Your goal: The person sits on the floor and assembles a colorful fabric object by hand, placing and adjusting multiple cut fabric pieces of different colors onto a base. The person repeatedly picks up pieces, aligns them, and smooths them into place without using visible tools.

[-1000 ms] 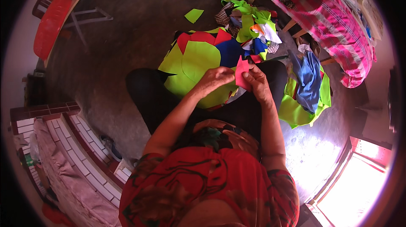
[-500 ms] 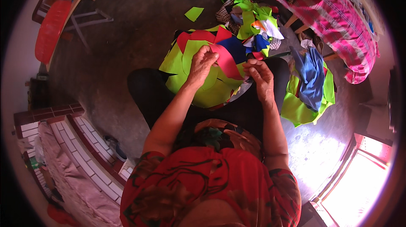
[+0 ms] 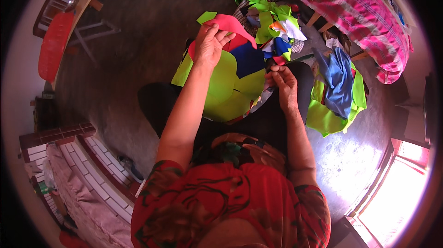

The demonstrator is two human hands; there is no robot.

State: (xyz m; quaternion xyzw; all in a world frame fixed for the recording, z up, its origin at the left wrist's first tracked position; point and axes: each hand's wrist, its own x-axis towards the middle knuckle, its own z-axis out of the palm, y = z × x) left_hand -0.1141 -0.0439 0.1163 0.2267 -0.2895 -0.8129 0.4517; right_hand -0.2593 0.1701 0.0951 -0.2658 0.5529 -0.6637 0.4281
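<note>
A pile of cut cloth pieces [image 3: 221, 95], mostly lime green, lies over my lap between my knees. At its far edge my left hand [image 3: 210, 47] is open, its fingers spread against a curved pinkish-red cloth piece [image 3: 230, 24] that lies just beyond the fingertips. A dark blue cloth piece [image 3: 249, 58] shows on the pile beside it. My right hand [image 3: 284, 84] is closed in a pinch at the pile's right edge, over my right knee. Whatever its fingertips hold is too small to make out.
Mixed cloth scraps [image 3: 279, 24] are heaped on the floor ahead. At my right lies a lime green bundle with blue cloth [image 3: 339, 86] on top. A pink plaid cloth [image 3: 364, 21] covers something at the far right. A lime scrap [image 3: 206, 17] lies past the pile.
My left hand has moved away from me to the pile's far edge, carrying the red piece there, and its fingers have spread. My right hand has stayed nearly in place, still pinched.
</note>
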